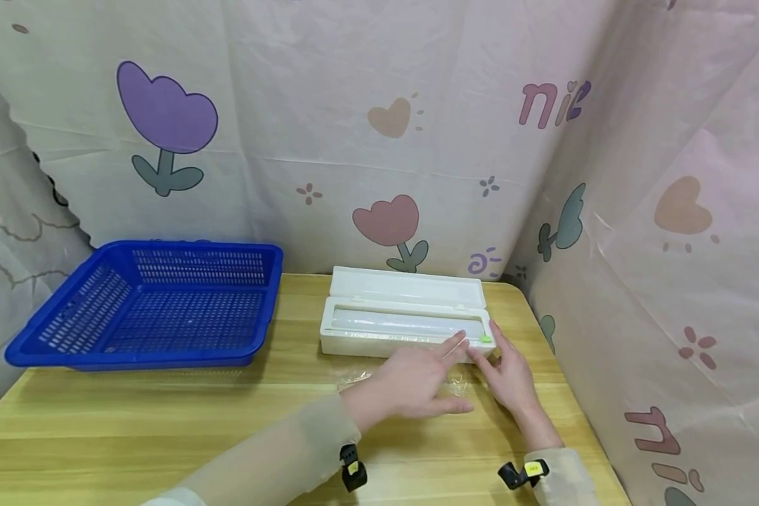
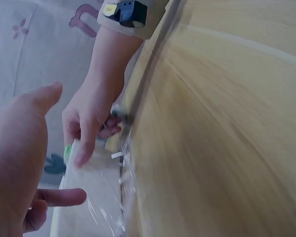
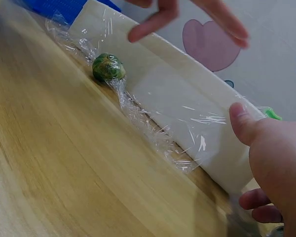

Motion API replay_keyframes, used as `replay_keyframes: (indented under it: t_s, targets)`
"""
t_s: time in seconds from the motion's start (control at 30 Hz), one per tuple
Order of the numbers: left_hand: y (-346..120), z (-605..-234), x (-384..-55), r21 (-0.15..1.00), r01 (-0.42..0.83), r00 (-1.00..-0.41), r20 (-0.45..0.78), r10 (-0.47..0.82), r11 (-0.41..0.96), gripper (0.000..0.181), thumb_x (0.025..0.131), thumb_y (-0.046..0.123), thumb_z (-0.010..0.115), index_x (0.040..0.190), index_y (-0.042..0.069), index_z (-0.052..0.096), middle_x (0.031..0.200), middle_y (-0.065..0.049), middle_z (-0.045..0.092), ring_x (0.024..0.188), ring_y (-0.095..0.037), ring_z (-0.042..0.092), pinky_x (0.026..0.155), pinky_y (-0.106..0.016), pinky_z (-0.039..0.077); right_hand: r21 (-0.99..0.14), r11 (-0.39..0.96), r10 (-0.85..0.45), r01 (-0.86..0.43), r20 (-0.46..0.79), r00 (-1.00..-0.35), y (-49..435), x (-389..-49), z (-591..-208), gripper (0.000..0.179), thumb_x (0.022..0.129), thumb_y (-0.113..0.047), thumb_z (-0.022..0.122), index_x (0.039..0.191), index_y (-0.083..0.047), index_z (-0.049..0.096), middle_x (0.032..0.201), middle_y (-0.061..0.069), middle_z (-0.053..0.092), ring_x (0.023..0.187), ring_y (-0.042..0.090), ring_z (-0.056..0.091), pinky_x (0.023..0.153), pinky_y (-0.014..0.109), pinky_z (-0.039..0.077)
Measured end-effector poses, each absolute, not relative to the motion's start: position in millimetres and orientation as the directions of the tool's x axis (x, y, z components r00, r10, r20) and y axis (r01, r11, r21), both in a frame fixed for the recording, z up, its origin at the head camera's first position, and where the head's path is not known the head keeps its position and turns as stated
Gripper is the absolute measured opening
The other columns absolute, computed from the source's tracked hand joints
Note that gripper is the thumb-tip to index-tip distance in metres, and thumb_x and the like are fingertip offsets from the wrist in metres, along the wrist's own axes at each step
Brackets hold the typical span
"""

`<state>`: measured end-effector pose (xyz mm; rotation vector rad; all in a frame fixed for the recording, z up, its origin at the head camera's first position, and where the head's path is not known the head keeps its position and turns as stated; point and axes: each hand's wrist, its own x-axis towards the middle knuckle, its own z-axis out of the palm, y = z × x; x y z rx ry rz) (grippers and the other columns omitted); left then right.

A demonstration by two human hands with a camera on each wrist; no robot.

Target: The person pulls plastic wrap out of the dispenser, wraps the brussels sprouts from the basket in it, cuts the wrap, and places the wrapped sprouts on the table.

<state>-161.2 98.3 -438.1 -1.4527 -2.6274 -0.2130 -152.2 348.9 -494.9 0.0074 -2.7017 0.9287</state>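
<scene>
A white cling film dispenser (image 1: 360,344) lies on the table with its lid (image 1: 411,285) raised and a film roll (image 1: 379,322) inside. A green slide cutter (image 1: 485,339) sits at its right end. My right hand (image 1: 511,376) holds that end, the thumb against the front. My left hand (image 1: 411,383) hovers by the front right edge, fingers extended, apart from the box in the right wrist view. Crumpled cling film (image 3: 138,118) hangs down the front onto the table. Against it lies a small round green thing (image 3: 108,67), hidden from the head view by my left arm.
A blue perforated plastic basket (image 1: 266,295) stands on the left of the wooden table (image 1: 101,422). Patterned cloth (image 1: 291,105) hangs behind the table and along the right side.
</scene>
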Motion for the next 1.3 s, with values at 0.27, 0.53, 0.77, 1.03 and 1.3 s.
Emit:
replay_keyframes:
  t_s: [0.27,0.53,0.77,1.03,1.3]
  targets:
    - [139,-432,-168,-0.015,0.843,-0.534,0.088,0.841,0.538,0.104,0.095,0.088,0.022,0.169,0.015,0.025,0.174,0.0,0.022,0.071,-0.009,0.063,0.044,-0.024,0.038,-0.604,0.788,0.085,-0.119,0.297,-0.951,349,-153,-495,0.079,0.096,-0.013,0.077,0.164,-0.005,0.036,0.147,0.025,0.057,0.052,0.011,0.048,0.05,0.028,0.043]
    - [155,-434,-177,-0.111,0.827,-0.549,0.061,0.834,0.552,0.099,0.098,0.085,0.019,0.167,0.016,0.032,0.172,0.0,0.029,0.073,-0.015,0.067,0.052,-0.025,0.044,-0.604,0.786,0.081,-0.131,0.31,-0.947,344,-155,-491,0.08,0.091,-0.005,0.076,0.162,-0.004,0.039,0.139,0.025,0.061,0.05,0.01,0.045,0.046,0.027,0.039]
    - [158,-435,-181,-0.052,0.83,-0.552,0.06,0.832,0.555,0.095,0.099,0.083,0.023,0.167,0.017,0.034,0.171,0.002,0.03,0.079,-0.014,0.069,0.059,-0.025,0.05,-0.619,0.778,0.098,-0.107,0.288,-0.952,344,-156,-493,0.08,0.091,-0.005,0.076,0.162,-0.004,0.04,0.143,0.026,0.059,0.049,0.011,0.047,0.048,0.028,0.042]
    - [164,-438,-184,0.033,0.85,-0.527,0.067,0.847,0.526,0.095,0.101,0.082,0.028,0.166,0.013,0.034,0.17,-0.001,0.03,0.093,-0.015,0.072,0.072,-0.024,0.055,-0.63,0.77,0.109,-0.1,0.284,-0.953,345,-155,-493,0.08,0.089,0.001,0.075,0.161,-0.001,0.04,0.144,0.026,0.059,0.056,0.014,0.047,0.054,0.027,0.042]
    - [169,-437,-185,0.063,0.851,-0.525,0.066,0.849,0.521,0.093,0.1,0.081,0.03,0.166,0.016,0.034,0.171,0.002,0.029,0.114,-0.016,0.07,0.083,-0.026,0.056,-0.648,0.754,0.116,-0.106,0.29,-0.95,349,-155,-494,0.079,0.087,0.002,0.073,0.16,0.0,0.041,0.146,0.025,0.058,0.06,0.016,0.05,0.057,0.027,0.044]
